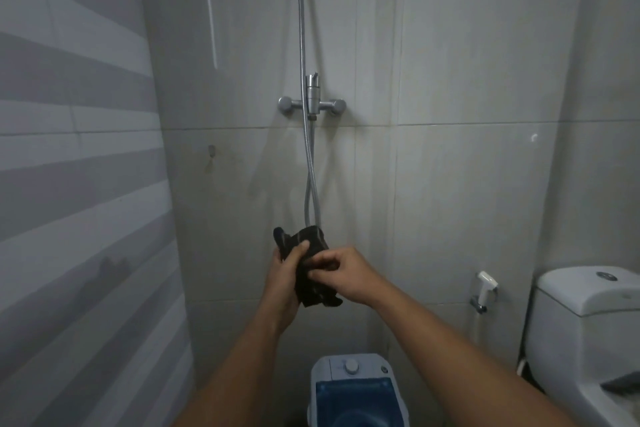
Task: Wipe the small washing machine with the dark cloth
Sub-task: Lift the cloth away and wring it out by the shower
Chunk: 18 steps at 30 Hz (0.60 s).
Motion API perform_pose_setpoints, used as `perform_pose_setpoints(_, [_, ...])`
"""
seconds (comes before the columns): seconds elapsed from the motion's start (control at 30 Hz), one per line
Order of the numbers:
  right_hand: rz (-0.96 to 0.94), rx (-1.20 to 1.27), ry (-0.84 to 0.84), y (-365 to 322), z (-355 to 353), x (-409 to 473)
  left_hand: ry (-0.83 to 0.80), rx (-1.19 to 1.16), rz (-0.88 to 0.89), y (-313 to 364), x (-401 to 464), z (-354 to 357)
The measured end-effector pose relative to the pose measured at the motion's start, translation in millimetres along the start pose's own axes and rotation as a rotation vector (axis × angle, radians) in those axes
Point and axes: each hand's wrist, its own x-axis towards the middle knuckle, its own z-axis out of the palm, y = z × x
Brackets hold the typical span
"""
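Note:
The dark cloth (311, 263) is bunched up in the air in front of the back wall, well above the machine. My left hand (285, 277) grips its left side with the thumb pressed on top. My right hand (343, 272) pinches its right edge with the fingertips. The small washing machine (356, 392), white with a blue lid and a round white knob, stands on the floor at the bottom centre, partly behind my forearms and cut off by the frame edge.
A shower mixer (312, 104) with its metal hose (309, 184) hangs on the tiled back wall just behind the cloth. A white toilet (588, 333) stands at the right, with a bidet sprayer (485, 288) on the wall beside it. A striped wall closes the left side.

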Motion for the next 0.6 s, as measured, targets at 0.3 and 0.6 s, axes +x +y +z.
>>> perform_pose_setpoints(0.3, [-0.034,-0.574,0.221,-5.4,-7.8,29.4,-0.017,0.026,-0.127,13.3,6.6,-8.9])
perform_pose_setpoints(0.6, [-0.125,-0.303,0.243,-22.3,-23.8,35.2,-0.031,0.113,-0.072,32.3,10.3,-7.1])
